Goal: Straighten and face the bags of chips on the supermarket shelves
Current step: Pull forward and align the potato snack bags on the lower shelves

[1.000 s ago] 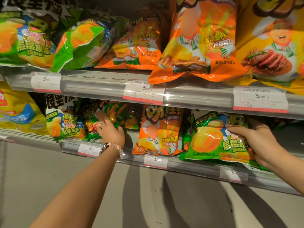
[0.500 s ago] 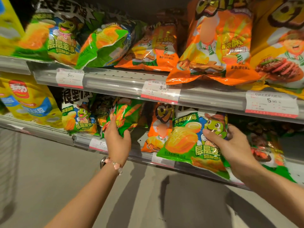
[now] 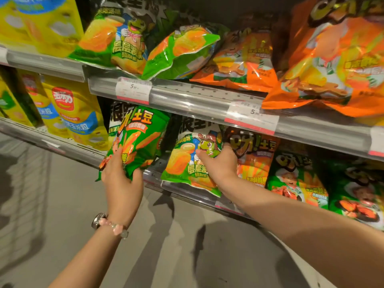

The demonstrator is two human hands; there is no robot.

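honestly, your left hand (image 3: 121, 179) grips the green fries bag (image 3: 137, 140) and your right hand (image 3: 218, 163) pinches the frog bag (image 3: 187, 163); seat both upright, labels forward.

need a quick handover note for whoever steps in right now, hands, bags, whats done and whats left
Left hand: grips the bottom of a green fries bag, held tilted in front of the lower shelf edge.
Right hand: holds a green frog bag by its right side; it faces front, its bottom hanging over the rail.
Done: orange bag and green bags to the right stand facing front on the lower shelf.
Left: seat both held bags upright. On the upper shelf, the crumpled green bag lies slumped and the big orange bag overhangs the rail; both need straightening.
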